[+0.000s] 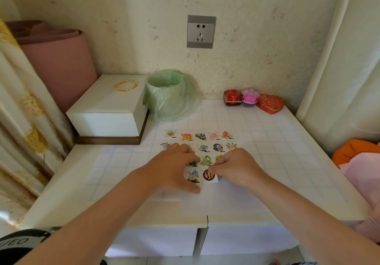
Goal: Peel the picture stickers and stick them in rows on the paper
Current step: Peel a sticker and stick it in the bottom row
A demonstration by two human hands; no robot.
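Observation:
A white paper lies on the gridded table top, carrying rows of picture stickers. My left hand lies flat on the paper's left part with its fingers spread, covering some stickers. A round dark sticker with red and yellow figures sits on a small white backing in the lowest row. My right hand pinches this sticker at its upper edge with thumb and forefinger. A blue creature sticker lies just left of it.
A white box with a gold bracelet on its lid stands at the back left. Beside it is a small bin lined with a green bag. Red and pink trinket boxes stand by the wall. Orange and pink cloth lies at the right.

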